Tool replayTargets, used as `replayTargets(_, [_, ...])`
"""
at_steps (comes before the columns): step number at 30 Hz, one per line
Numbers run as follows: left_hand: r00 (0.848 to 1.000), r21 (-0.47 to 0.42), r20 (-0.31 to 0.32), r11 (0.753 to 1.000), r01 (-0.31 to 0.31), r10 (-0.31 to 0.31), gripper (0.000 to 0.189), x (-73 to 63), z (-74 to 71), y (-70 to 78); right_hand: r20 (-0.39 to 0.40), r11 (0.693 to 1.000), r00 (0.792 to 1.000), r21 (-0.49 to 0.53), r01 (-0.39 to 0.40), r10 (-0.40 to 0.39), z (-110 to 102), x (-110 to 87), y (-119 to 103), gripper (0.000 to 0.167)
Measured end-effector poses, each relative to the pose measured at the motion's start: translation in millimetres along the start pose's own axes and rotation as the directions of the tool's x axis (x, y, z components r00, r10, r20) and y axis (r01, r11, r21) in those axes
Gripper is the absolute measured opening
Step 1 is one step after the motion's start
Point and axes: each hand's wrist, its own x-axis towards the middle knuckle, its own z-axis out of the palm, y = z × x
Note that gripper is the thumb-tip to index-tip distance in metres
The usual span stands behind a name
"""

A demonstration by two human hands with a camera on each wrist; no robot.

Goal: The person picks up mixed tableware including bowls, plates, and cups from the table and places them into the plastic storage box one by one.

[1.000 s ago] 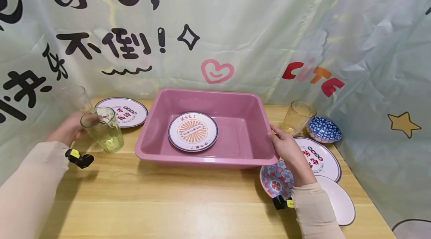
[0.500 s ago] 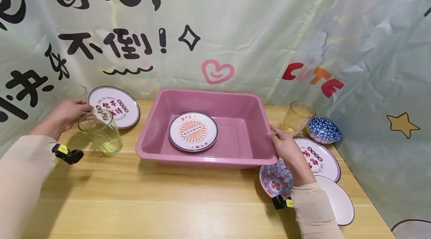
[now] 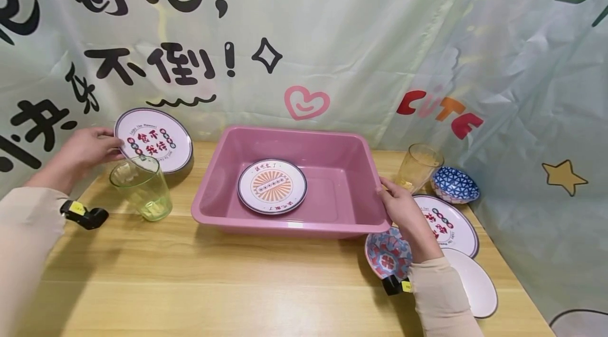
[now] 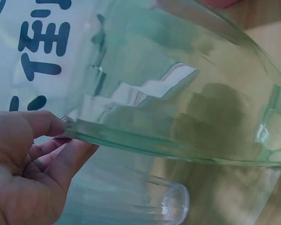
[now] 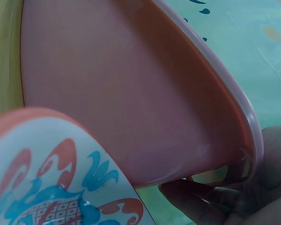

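My left hand (image 3: 85,153) pinches the left edge of a white plate (image 3: 154,139) with red lettering and a dark rim, tilted up at the back left. A green drinking glass (image 3: 147,194) stands in front of that plate and fills much of the left wrist view, where the left fingertips (image 4: 79,152) show at the plate's edge behind it. My right hand (image 3: 406,213) grips the right rim of a pink basin (image 3: 342,197). Inside the basin lies a small plate (image 3: 272,186) with an orange sunburst.
Beside the right hand are a red-and-blue patterned bowl (image 3: 388,255), a lettered plate (image 3: 451,223) and a plain white plate (image 3: 475,281). Farther back stand an amber glass (image 3: 418,165) and a blue patterned bowl (image 3: 455,185). A clear glass (image 4: 171,206) shows low in the left wrist view.
My left hand has moved up and left from behind the green glass and taken hold of the lettered plate. That plate has tilted up and shifted left. My right hand stays on the basin rim.
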Motion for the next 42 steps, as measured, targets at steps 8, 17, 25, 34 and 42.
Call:
replayTargets(8, [0.997,0.075,-0.078,0.997,-0.011,0.017,0.044,-5.3,-1.1,11.8,-0.001,1.000,1.000,0.000,0.003,-0.003,0,1.0,2,0.050])
replayTargets(17, [0.992,0.093,-0.119,0.995,-0.026,0.037,0.042,-10.7,-6.4,23.5,0.001,1.000,1.000,-0.013,-0.002,0.002,-1,0.7,1,0.051])
replayTargets(25, [0.987,0.060,-0.157,0.998,-0.016,0.026,0.036,-14.3,-11.5,34.5,-0.005,1.000,1.000,-0.027,-0.001,0.001,0,0.6,0,0.050])
replayTargets(34, [0.987,0.011,-0.162,1.000,-0.017,0.019,0.025,-18.1,-15.0,44.3,0.003,1.000,1.000,-0.023,-0.014,0.014,-1,-0.2,-1,0.051])
replayTargets(42, [0.989,-0.050,-0.149,0.999,-0.023,0.015,0.020,-21.4,-14.9,52.9,0.009,1.000,1.000,-0.022,-0.020,0.020,-2,-0.6,-2,0.051])
